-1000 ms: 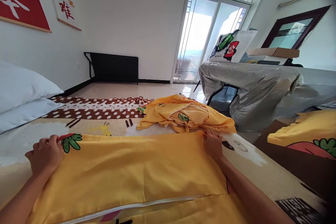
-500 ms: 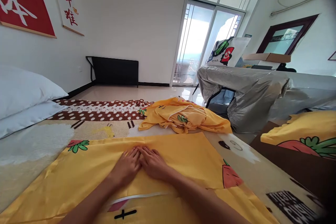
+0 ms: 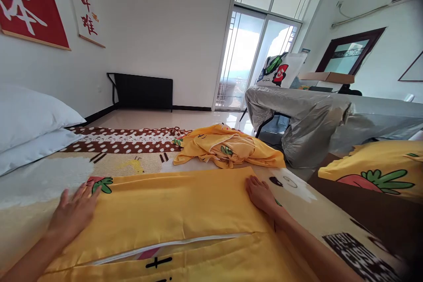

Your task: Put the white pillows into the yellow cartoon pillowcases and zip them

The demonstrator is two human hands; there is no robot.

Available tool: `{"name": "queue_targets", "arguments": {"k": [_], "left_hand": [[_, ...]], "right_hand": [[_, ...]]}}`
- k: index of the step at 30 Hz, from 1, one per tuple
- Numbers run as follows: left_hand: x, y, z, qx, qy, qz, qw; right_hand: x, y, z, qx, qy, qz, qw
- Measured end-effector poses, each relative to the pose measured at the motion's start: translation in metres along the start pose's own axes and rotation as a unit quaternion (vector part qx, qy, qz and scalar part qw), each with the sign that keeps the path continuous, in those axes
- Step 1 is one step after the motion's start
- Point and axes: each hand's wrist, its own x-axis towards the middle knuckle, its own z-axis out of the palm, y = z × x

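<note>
A yellow pillowcase (image 3: 172, 205) with a carrot print lies spread flat on the bed in front of me, its white zipper edge near me. My left hand (image 3: 74, 215) rests flat and open on its far left corner, beside a green carrot-top print. At the far right corner lies my right hand (image 3: 261, 194), fingers stretched out on the cloth. Neither hand holds anything.
A crumpled yellow cloth (image 3: 228, 150) lies beyond the pillowcase. Two white pillows (image 3: 29, 128) are stacked at the left. Another yellow carrot-print pillow (image 3: 373, 172) lies at the right. A table under grey cover (image 3: 317, 116) stands behind; the patterned bedsheet (image 3: 132, 158) stretches across.
Half a second ago both hands were together at the middle of the pillowcase. They have slid apart to its left and right far corners, flattening the cloth.
</note>
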Motion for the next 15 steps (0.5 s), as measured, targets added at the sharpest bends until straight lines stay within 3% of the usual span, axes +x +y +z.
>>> {"name": "queue_targets", "arguments": {"k": [2,4,6,8,9,11,13,15], "left_hand": [[-0.001,0.061,-0.033,-0.027,-0.006,0.099,0.995],[-0.001,0.129,-0.058,-0.118,-0.068,0.193,0.972],[0.001,0.189,-0.068,-0.187,-0.108,0.229,0.949],[0.004,0.223,-0.064,-0.199,-0.121,0.234,0.944],[0.006,0.229,-0.059,-0.197,-0.123,0.232,0.944],[0.010,0.216,-0.046,-0.192,-0.127,0.218,0.948],[0.013,0.175,-0.030,-0.179,-0.128,0.186,0.958],[0.014,0.116,-0.011,-0.157,-0.127,0.121,0.972]], "right_hand": [[-0.004,-0.042,-0.004,0.010,0.014,-0.036,0.999],[-0.007,-0.101,0.001,0.033,0.010,-0.105,0.994],[-0.009,-0.160,0.011,0.060,-0.003,-0.174,0.983],[-0.010,-0.201,0.022,0.080,-0.002,-0.211,0.974],[-0.009,-0.211,0.026,0.087,-0.001,-0.218,0.972],[-0.004,-0.207,0.030,0.095,-0.001,-0.214,0.972],[0.000,-0.175,0.028,0.098,-0.003,-0.190,0.977],[0.002,-0.125,0.022,0.096,-0.002,-0.150,0.984]]}}
